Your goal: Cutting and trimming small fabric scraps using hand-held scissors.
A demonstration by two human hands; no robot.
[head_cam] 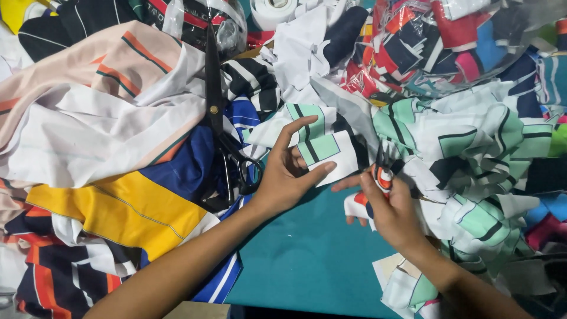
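Two hands meet mid-frame: the left hand (283, 177) pinches a mint-and-white fabric piece (322, 150) — long axis running rightward. Just right, the right hand (393, 210) grips small snips (382, 171), blades pointing up beside the piece's edge.

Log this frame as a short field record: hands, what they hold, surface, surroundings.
left hand: holds a white, mint and black fabric piece
right hand: grips small snips at the piece's edge
surface: teal table
beside left hand: large black scissors, lying on fabric
surroundings: heaps of striped cloth scraps
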